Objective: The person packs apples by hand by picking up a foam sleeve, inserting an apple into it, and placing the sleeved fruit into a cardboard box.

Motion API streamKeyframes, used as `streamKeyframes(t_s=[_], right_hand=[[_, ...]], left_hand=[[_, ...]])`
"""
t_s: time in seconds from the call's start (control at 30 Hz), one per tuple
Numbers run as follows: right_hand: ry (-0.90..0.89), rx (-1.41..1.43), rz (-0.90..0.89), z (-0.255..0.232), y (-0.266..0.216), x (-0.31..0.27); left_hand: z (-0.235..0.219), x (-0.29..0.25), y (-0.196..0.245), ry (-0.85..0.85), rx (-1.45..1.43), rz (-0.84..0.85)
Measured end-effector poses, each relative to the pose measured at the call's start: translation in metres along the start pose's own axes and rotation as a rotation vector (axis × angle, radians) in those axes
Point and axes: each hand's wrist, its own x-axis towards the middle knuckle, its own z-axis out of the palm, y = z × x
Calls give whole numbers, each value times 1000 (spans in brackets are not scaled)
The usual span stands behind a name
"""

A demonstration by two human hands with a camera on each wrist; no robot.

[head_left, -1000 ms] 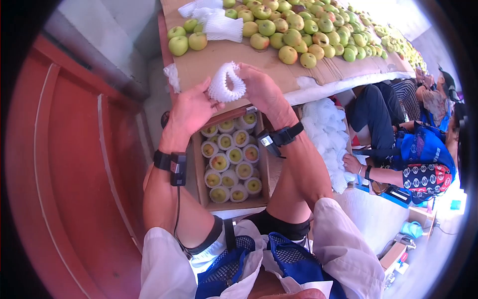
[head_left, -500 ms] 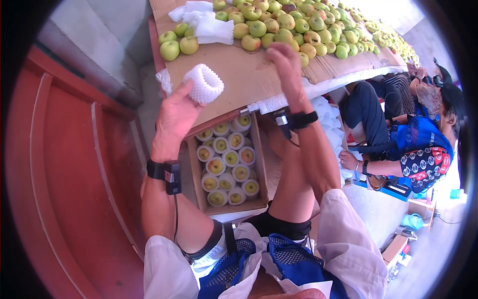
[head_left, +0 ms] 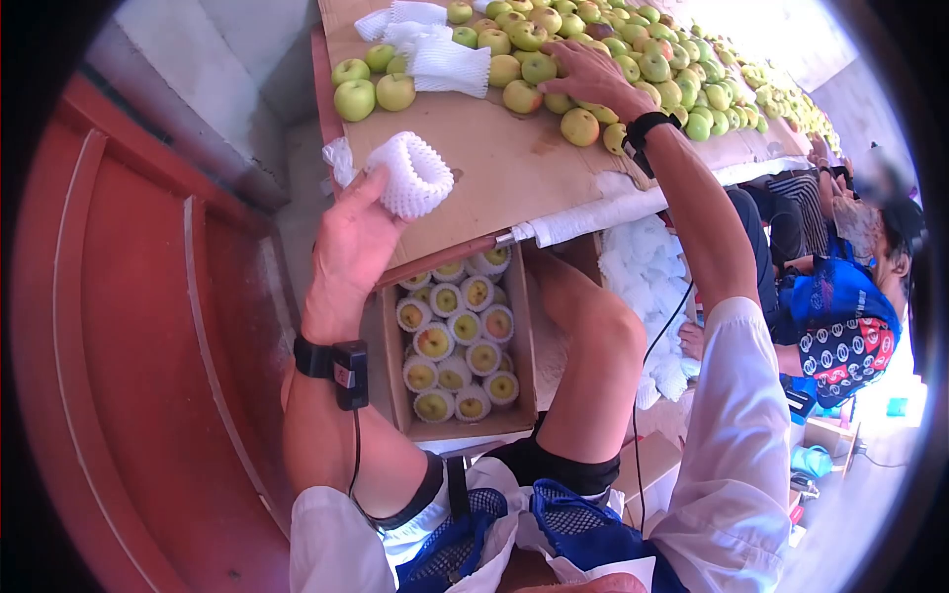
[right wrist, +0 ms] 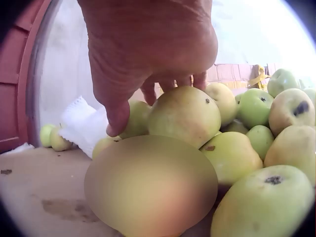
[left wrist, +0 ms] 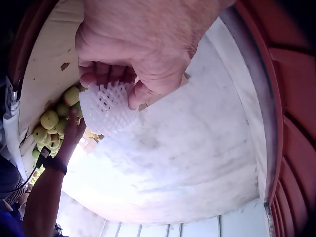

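Observation:
In the head view, my left hand pinches a white foam net sleeve between thumb and fingers, over the front left of the cardboard-covered table. The sleeve's mouth gapes wide, as the left wrist view also shows its mesh. My right hand reaches over the near side of the apple pile. Seen from the right wrist, its fingers spread above a yellow-green apple, thumb lowered to the left. A blurred patch covers the nearest apple there.
Below the table edge, a cardboard box holds apples in foam nets. More flat foam nets lie beside several loose apples. White foam nets fill a container at right, near other seated people. A red door stands left.
My right hand has let go of the foam sleeve and moved forward and right to the apple pile. My left hand keeps the sleeve, now left of where both hands held it.

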Motion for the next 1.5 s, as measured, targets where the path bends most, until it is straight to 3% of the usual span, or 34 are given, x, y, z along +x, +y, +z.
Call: streamKeyframes(t_s=[0.23, 0.5, 0.7, 0.9, 1.2, 1.5], right_hand=[[22, -51, -24, 5, -12, 4], [116, 87, 6, 15, -7, 12], [2, 351, 100, 3, -10, 1], [4, 594, 118, 1, -10, -1], [-98, 583, 102, 8, -16, 2], [-19, 439, -57, -13, -50, -22]], left_hand=[[1, 1, -2, 15, 14, 27], [2, 0, -1, 29, -17, 22], [5, 1, -3, 26, -22, -1], [4, 3, -6, 32, -18, -16], [3, 2, -5, 51, -13, 12], [6, 1, -5, 59, -13, -1]])
